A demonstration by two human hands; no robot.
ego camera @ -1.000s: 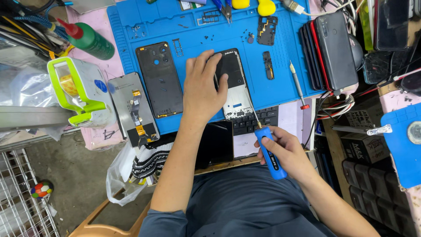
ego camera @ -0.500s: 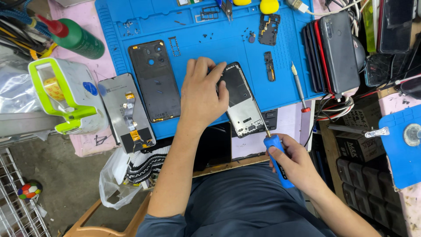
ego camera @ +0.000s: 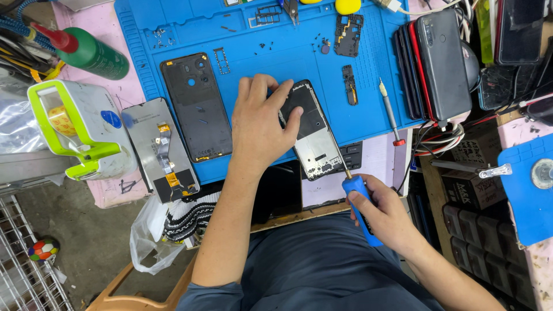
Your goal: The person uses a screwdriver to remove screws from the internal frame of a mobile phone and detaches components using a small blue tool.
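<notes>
Lying slantwise at the near edge of the blue silicone work mat [ego camera: 288,52] is the opened black phone frame with its bare metal midplate [ego camera: 314,135], its lower end overhanging the mat onto a black keyboard [ego camera: 351,155]. The left hand [ego camera: 259,124] rests palm-down on the frame's upper left part, fingers spread and slightly curled, the thumb pressed against the frame's edge. The right hand [ego camera: 386,216] is closed in a fist round the blue-handled screwdriver [ego camera: 360,204], whose thin metal tip touches the frame's lower right corner.

Just left of the left hand, on the mat, lies a black plastic phone back cover [ego camera: 196,106], inner side up. Further left, partly off the mat, sits a grey display panel with an orange flex cable [ego camera: 161,150]. Beyond it stand a white and lime-green tape dispenser [ego camera: 80,129] and a green bottle with a red nozzle [ego camera: 92,52]. To the right of the frame lie a small black component strip [ego camera: 348,83], a slim red-tipped screwdriver [ego camera: 390,112], and a stack of dark phones [ego camera: 432,63].
</notes>
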